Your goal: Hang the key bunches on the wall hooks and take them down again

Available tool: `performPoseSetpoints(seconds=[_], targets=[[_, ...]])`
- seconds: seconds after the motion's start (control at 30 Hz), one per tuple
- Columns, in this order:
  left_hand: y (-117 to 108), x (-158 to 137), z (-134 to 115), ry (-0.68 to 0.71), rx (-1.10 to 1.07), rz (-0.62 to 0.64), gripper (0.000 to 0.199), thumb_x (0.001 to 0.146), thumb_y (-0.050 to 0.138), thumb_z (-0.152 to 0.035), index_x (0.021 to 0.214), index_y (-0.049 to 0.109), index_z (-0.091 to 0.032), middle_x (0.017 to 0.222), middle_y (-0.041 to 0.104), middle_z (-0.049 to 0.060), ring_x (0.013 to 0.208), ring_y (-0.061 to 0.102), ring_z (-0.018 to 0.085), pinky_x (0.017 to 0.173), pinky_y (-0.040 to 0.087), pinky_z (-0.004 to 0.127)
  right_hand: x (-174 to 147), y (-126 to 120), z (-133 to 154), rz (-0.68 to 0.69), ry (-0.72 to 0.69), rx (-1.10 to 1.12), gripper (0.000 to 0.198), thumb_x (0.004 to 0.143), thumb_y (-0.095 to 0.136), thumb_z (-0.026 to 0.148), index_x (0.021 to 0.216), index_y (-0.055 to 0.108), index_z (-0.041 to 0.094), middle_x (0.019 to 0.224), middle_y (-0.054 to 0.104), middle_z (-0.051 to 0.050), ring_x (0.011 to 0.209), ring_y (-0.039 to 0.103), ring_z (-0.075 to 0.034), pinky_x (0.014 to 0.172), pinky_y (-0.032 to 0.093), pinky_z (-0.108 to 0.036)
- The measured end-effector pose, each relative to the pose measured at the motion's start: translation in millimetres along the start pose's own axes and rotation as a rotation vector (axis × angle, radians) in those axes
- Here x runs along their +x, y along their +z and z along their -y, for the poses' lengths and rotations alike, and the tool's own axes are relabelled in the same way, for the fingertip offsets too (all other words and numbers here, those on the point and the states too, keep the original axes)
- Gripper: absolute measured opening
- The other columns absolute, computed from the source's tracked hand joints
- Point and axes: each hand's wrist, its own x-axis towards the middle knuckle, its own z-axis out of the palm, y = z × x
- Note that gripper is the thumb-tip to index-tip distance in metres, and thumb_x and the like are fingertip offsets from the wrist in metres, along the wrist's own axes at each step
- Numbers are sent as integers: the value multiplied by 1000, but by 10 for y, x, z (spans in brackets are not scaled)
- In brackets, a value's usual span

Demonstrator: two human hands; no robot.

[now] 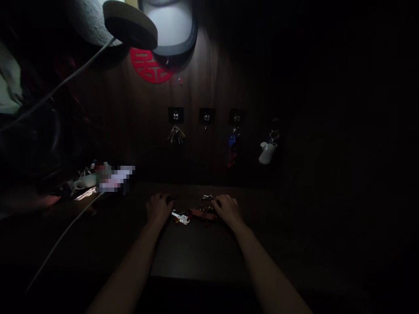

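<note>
In dim light, both forearms reach forward over a dark tabletop [186,253]. My left hand [159,208] is curled at the left of a small pile, with a dark item by its thumb that I cannot make out. Just right of it lies a bunch of pale keys [183,218]. A reddish-brown strip [203,214] stretches across the middle of the pile. On the right, my right hand [227,209] rests with its thumb close to the strip and a small shiny key bunch [207,197]. Its fingertips are bent down out of sight.
Behind the pile, a dark wooden wall carries hooks with keys [176,134], a blue key holder [232,138] and a white fob [267,152]. A lamp-like disc [131,25] hangs upper left, its cable [65,80] trailing. Assorted clutter [87,179] lies at left.
</note>
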Motion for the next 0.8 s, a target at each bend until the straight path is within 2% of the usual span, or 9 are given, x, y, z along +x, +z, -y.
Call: performPoseSetpoints(seconds=[0.17,0.27,0.37,0.5,0.6,0.7,0.8], targets=[[11,38,-19,33,7,-7,32,83,46,-36,105,64,-21,108,61,12,102,53,30,80,42,39,-2,35,149,-89,-85,57,20,89,42,27,90,61,21,99,64,-4,96,51,-18,81,31,-31],[-10,47,-30,61,-28,-5,25,83,48,-32,97,65,-20,102,64,10,98,56,28,78,42,38,-23,55,213,-56,-170,78,19,88,43,25,91,61,22,100,64,-4,96,52,-17,82,31,-31],[3,62,-7,59,-158,-73,19,82,49,-28,94,63,-21,97,67,7,95,58,25,80,42,37,-35,72,199,-18,-198,82,19,88,44,24,93,61,22,103,64,-4,98,52,-17,84,31,-31],[75,125,28,-2,-530,-239,18,81,48,-29,91,61,-21,94,68,5,91,61,22,81,44,35,-1,120,70,-18,-96,75,20,88,43,25,95,62,22,101,65,-4,98,52,-18,82,32,-31],[70,209,-22,-26,-787,-289,18,76,51,-31,86,61,-20,89,68,4,88,62,20,78,46,32,47,175,-15,-30,7,74,22,88,41,26,91,63,22,96,66,-4,95,53,-18,77,33,-30],[-58,320,-164,-1,-911,-273,17,72,54,-31,82,62,-19,84,68,3,85,62,20,76,46,31,79,219,-42,-42,61,67,22,87,41,25,86,63,22,94,66,-4,93,53,-18,75,34,-29],[-282,460,-376,23,-991,-272,18,71,56,-32,81,62,-18,81,67,3,81,62,18,72,46,29,82,234,-37,-46,61,61,21,87,42,25,86,63,22,95,65,-4,95,53,-19,76,35,-29]])
